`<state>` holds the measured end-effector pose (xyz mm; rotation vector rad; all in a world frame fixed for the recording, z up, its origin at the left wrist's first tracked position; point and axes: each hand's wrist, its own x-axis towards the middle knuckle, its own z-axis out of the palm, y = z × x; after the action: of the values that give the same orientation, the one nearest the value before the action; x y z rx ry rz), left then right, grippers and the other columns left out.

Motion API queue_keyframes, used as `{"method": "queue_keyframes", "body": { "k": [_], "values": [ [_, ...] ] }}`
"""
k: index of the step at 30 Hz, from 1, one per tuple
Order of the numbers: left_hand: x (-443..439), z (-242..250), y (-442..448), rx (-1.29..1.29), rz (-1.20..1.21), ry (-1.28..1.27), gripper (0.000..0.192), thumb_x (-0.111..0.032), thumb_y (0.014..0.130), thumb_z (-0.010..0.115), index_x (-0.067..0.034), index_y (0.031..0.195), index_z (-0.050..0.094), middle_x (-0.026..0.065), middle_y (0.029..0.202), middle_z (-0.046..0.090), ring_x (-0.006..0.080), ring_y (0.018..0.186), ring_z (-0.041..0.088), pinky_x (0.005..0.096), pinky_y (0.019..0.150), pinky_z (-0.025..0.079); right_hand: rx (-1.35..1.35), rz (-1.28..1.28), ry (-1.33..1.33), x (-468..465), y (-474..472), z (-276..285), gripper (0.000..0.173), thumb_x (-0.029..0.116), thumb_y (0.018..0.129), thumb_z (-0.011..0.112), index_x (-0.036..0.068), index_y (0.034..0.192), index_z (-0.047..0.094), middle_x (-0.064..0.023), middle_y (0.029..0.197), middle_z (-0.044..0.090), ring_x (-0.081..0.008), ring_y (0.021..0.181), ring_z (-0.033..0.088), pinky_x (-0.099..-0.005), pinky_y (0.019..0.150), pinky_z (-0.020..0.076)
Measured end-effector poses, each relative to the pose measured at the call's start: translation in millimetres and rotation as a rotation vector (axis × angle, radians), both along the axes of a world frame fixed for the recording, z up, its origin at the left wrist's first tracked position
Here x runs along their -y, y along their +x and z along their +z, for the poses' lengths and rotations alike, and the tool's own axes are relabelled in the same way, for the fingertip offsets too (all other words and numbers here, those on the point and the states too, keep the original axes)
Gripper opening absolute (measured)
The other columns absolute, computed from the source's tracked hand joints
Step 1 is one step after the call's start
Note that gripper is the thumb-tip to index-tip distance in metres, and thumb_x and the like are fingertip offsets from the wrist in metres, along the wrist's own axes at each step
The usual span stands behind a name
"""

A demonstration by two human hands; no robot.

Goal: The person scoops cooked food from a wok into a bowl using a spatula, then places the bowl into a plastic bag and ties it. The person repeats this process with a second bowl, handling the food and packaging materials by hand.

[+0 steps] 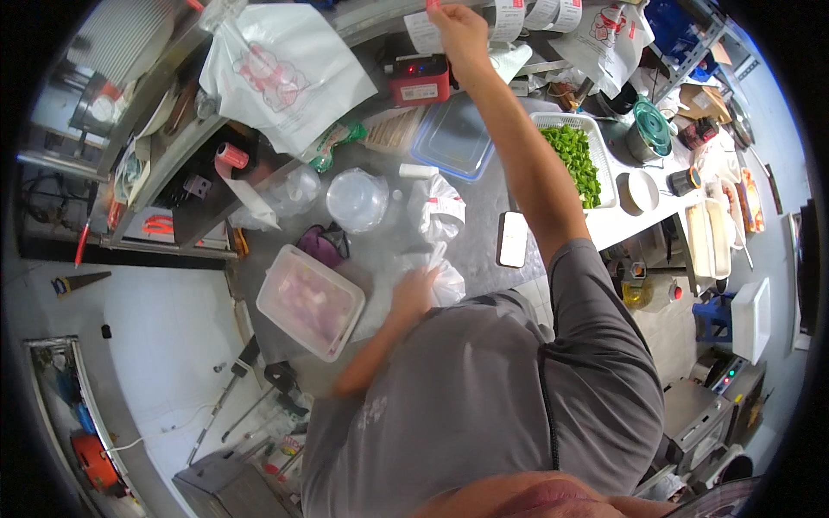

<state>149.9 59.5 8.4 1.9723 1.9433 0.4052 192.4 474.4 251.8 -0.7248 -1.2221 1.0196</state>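
My left hand [414, 292], slightly blurred, grips the twisted top of a small white plastic bag [448, 283] at the table's near edge. Up at the top of the picture, my right arm is stretched out, and my right hand [463, 35] pinches the red-marked upper end of a printed paper slip [423, 33]. More printed slips [508, 19] hang beside that hand. Just below it sits a red label printer [418, 81] with small lights on. A second tied plastic bag [439, 210] with a slip on it stands beyond the first.
A lidded plastic tub [311, 301], stacked clear round containers [357, 201] and a phone [513, 239] lie on the metal table [479, 194]. A white basket [605, 165] holds chopped green peppers [573, 162]. One large printed plastic bag [285, 78] hangs at upper left.
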Motion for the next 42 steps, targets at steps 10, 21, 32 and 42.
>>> {"method": "queue_keyframes", "body": {
  "k": [10,21,32,42],
  "values": [
    [-3.1,-6.0,-18.7,-0.367,-0.013,-0.074,0.020,-0.011,0.087,0.054,-0.005,0.106,0.058,0.0121,0.095,0.060,0.0282,0.080,0.066,0.0446,0.067,0.054,0.075,0.004,-0.096,4.5,6.7,5.8,0.030,0.026,0.089,0.071,-0.001,0.076,0.071,-0.0036,0.066,0.064,-0.0103,0.062,0.054,-0.0309,0.057,0.0424],
    [-15.1,-6.1,-34.4,-0.534,-0.059,-0.170,0.014,-0.010,0.082,0.057,-0.005,0.087,0.069,0.0146,0.097,0.065,0.0287,0.088,0.066,0.0421,0.069,0.055,0.143,-0.020,-0.122,14.1,9.0,20.5,0.028,0.025,0.089,0.073,-0.002,0.083,0.068,-0.0042,0.069,0.064,-0.0110,0.063,0.055,-0.0315,0.057,0.0431],
    [15.5,-44.9,-40.3,-0.345,-0.058,0.205,0.009,-0.012,0.081,0.059,-0.006,0.083,0.066,0.0105,0.065,0.062,0.0303,0.061,0.063,0.0464,0.053,0.048,0.146,0.456,-0.243,102.8,37.3,18.2,0.020,0.021,0.090,0.071,0.002,0.087,0.067,-0.0016,0.075,0.063,-0.0118,0.066,0.058,-0.0285,0.058,0.0468],
    [10.2,-6.3,-26.5,-0.062,0.324,-0.170,0.019,-0.018,0.088,0.062,-0.009,0.105,0.064,0.0157,0.071,0.068,0.0362,0.069,0.068,0.0487,0.061,0.051,0.189,0.849,-1.200,308.5,53.9,-257.6,0.017,0.021,0.096,0.066,0.004,0.093,0.067,-0.0014,0.080,0.063,-0.0083,0.062,0.053,-0.0248,0.052,0.0401]
  ]
}}
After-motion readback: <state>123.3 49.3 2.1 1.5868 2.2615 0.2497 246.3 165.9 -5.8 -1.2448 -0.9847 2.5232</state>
